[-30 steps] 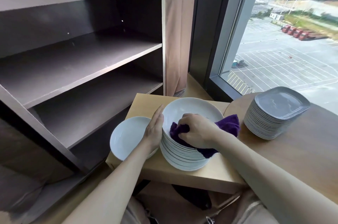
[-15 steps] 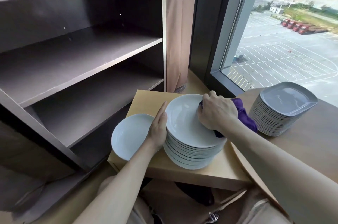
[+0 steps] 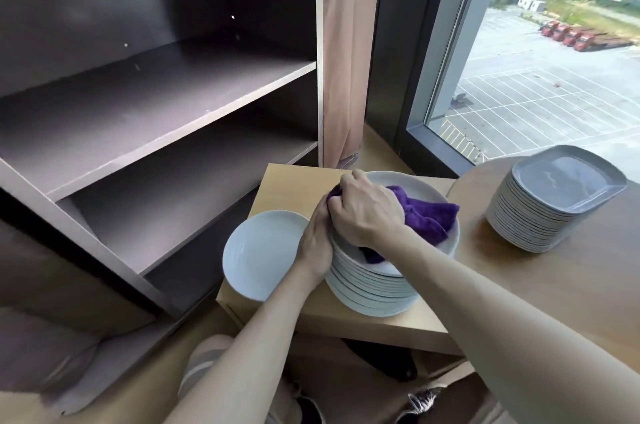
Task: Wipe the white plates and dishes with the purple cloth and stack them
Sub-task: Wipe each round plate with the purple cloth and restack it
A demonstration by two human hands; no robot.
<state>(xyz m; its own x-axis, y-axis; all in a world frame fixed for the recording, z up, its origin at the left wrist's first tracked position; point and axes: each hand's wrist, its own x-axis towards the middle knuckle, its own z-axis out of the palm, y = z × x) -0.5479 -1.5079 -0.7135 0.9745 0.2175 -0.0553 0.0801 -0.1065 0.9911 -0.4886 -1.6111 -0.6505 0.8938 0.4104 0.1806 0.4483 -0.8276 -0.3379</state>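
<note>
A tall stack of round white plates [image 3: 377,288] stands on a small wooden table [image 3: 291,186]. My right hand [image 3: 367,212] presses the bunched purple cloth [image 3: 426,215] onto the top plate, near its left rim. My left hand [image 3: 317,240] lies flat against the left side of the stack, fingers together, holding it steady. A single white plate [image 3: 259,254] lies alone to the left of the stack.
A stack of squarish white dishes [image 3: 550,205] stands on the round wooden table [image 3: 571,281] at the right. A dark open shelf unit [image 3: 156,105] fills the left. A window [image 3: 540,53] is behind. My knee and shoes show below.
My right hand has swept the cloth from the plate's right rim across to its left rim. The left hand stays against the stack's side.
</note>
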